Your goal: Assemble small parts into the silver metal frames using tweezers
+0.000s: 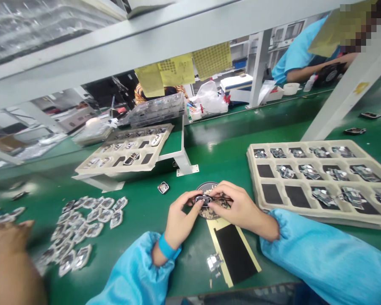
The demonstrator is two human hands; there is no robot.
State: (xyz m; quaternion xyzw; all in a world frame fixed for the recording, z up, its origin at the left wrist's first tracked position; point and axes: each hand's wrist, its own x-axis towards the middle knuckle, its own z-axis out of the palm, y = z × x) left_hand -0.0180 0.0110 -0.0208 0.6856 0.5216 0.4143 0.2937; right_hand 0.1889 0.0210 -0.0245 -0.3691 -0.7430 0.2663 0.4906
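Pinching a small rounded case in the left hand and bracing it with the right hand, nearly meeting fingertip to fingertip, presumably for steadiness. Also gripping a dark slender tool in the right hand, likely for fine control. Holding the case seemingly above a round dish on the green counter, perhaps for easy reach of the tiny parts. Resting boards in compartments of the pale tray, probably for separation.
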